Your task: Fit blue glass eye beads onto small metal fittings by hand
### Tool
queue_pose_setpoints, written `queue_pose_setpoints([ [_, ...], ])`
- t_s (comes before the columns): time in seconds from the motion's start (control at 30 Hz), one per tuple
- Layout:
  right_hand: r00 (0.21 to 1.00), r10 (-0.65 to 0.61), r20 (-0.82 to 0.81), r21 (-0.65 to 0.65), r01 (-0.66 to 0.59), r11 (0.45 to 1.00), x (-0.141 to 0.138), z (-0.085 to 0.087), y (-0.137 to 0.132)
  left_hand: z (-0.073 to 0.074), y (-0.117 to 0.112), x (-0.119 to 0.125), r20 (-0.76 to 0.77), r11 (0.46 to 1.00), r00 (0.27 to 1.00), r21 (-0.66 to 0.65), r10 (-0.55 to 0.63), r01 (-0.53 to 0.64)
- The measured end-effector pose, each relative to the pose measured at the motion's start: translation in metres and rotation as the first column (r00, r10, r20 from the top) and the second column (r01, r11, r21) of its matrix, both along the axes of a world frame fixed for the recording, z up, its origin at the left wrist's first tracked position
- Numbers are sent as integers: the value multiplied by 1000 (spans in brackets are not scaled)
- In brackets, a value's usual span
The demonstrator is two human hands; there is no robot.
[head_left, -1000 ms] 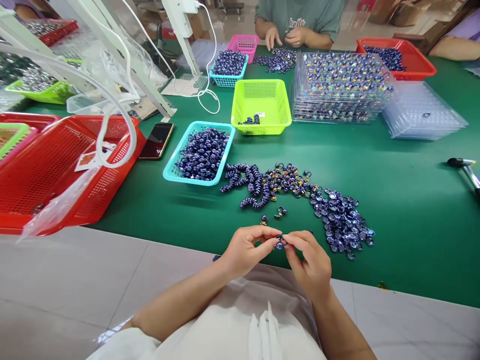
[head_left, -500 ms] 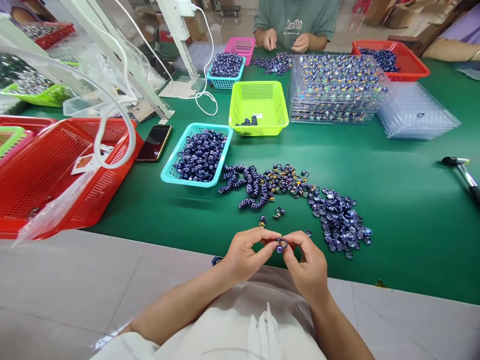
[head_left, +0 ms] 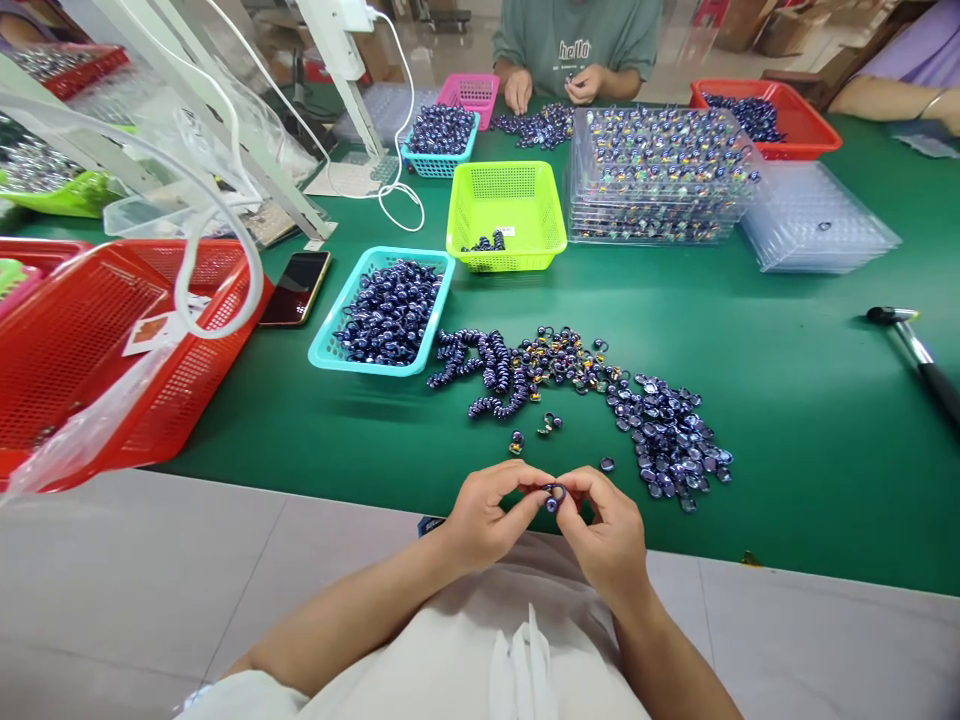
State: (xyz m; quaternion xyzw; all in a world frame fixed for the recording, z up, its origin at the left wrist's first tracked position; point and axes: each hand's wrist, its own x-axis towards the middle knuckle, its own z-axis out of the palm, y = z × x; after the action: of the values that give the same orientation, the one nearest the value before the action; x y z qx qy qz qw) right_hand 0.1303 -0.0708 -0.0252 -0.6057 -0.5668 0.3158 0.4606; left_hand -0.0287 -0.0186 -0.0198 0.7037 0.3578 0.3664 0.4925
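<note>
Both my left hand (head_left: 487, 512) and my right hand (head_left: 606, 525) pinch a small dark blue ring-shaped piece with a round bead end (head_left: 553, 497) between thumb and forefinger, just over the table's near edge. Fingertips cover part of it. Beyond my hands lie two loose ring pieces (head_left: 550, 424) and a single dark disc (head_left: 607, 464). Farther on is a pile of ring pieces with gold glints (head_left: 562, 358). To its left run coiled rows of dark rings (head_left: 491, 365); to its right spreads a heap of shiny dark discs (head_left: 671, 435).
A blue basket of dark pieces (head_left: 326, 352), a green basket (head_left: 544, 262), stacked clear trays (head_left: 660, 228) and a hammer (head_left: 911, 345) are on the green table. A phone (head_left: 296, 288) lies beside a red basket (head_left: 187, 400). Across the table sits a co-worker (head_left: 574, 30).
The whole view has shifted slightly, so the table's things appear a little more to the left. My hands keep their pinch on the ring piece, with little movement of the fingers.
</note>
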Motion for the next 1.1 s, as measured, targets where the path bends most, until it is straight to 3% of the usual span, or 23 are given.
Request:
queue_pose_setpoints([
  [0.13, 997, 82, 14, -11, -82, 997, 11, 2, -1, -2, 0, 1, -13, 998, 999, -44, -34, 33],
  [0.23, 974, 190, 124, 24, -194, 981, 32, 2, -2, -1, -2, 3, -31, 991, 996, -108, -86, 82],
  [0.33, 937, 92, 336, 90, -129, 988, 59, -1, -1, -2, -2, 6, 4, 964, 999, -260, -54, 53],
  [0.47, 779, 55, 624, 60, -119, 991, 80, -10, 5, -1, 2, 11, 121, 874, 990, -487, 67, 0],
  [0.57, 694, 54, 718, 72, -152, 986, 82, -19, 11, 3, 7, 13, 180, 830, 975, -558, 131, -9],
  [0.63, 695, 24, 719, 109, -147, 983, 79, -23, 15, 7, 10, 13, 199, 815, 967, -579, 160, -16],
  [0.77, 832, -34, 554, 169, -73, 983, 64, -18, 16, 9, 14, 10, 229, 776, 950, -630, 211, -21],
  [0.9, 996, 7, 89, 85, -15, 996, 36, -4, 10, 4, 14, 12, 288, 722, 921, -692, 260, 13],
  [1.0, 973, 0, -229, 22, 5, 1000, 14, -2, 7, 2, 12, 16, 385, 669, 866, -739, 319, 82],
  [1.1, 971, -58, -231, 75, 77, 994, 1, -7, 7, 3, 9, 18, 418, 636, 831, -765, 366, 105],
])
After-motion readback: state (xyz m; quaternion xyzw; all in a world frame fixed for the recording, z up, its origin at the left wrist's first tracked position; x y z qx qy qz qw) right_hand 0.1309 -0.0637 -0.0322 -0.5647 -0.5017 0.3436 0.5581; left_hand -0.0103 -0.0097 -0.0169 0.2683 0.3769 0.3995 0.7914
